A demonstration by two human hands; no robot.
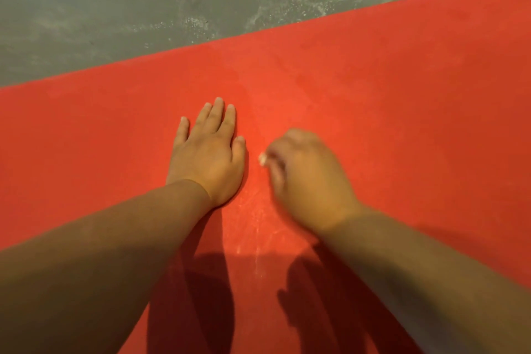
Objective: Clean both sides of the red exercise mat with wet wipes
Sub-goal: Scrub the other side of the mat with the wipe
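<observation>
The red exercise mat (388, 100) lies flat across the floor and fills most of the view. My left hand (209, 155) rests flat on it, palm down, fingers straight and together. Just to its right my right hand (307, 178) is blurred, its fingers curled round a small white wet wipe (262, 158). Only a scrap of the wipe shows at the thumb side, pressed to the mat. Pale streaks mark the mat between and below the two hands.
Grey concrete floor (143, 8) with pale dusty patches runs along the mat's far edge. Shadows of my arms fall on the mat's near part.
</observation>
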